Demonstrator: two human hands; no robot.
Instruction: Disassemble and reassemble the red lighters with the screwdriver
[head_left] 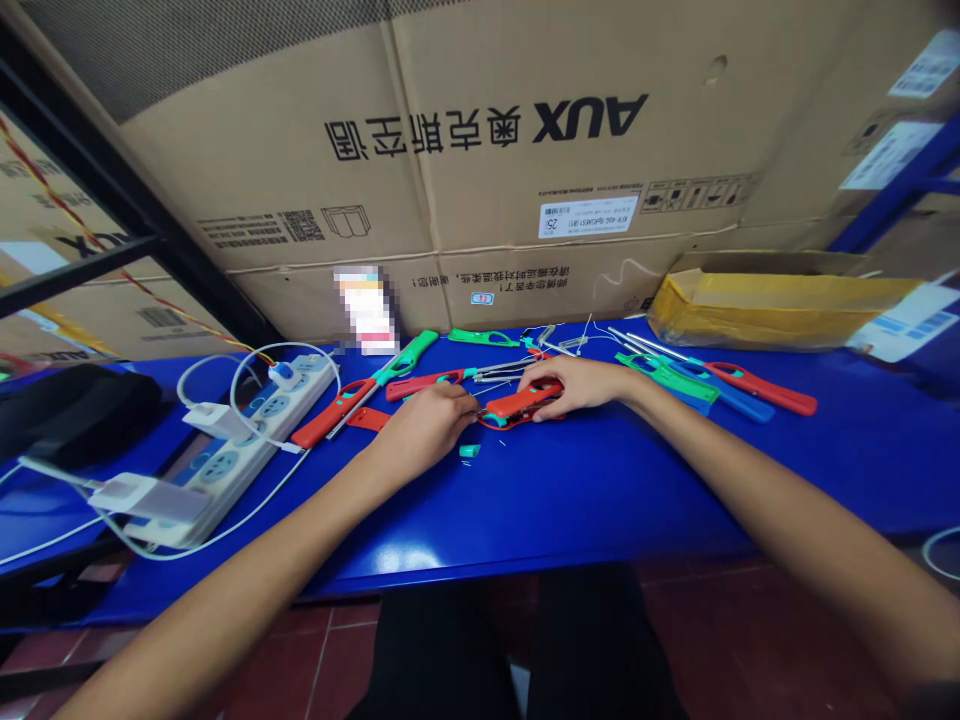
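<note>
My right hand [574, 385] is closed around the red handle of a long-nosed gas lighter [519, 402], whose casing seems parted, with a teal piece at its left end. At that end my left hand [435, 418] has its fingers pinched together; what is between them is too small to make out. Just below lies a small teal cap [469, 451] with tiny bits beside it. Behind my hands are a red lighter [424, 384], a green casing half [484, 338] and thin metal rods. A red casing piece [368, 419] lies left of my left hand.
Left are a red-and-green lighter pair [337, 410] and a white power strip [259, 425] with chargers and looping cables. A blurred-out phone [367, 310] leans on the large cardboard box [480, 200]. Right lie several lighters [739, 388] and a yellow-taped carton [780, 305].
</note>
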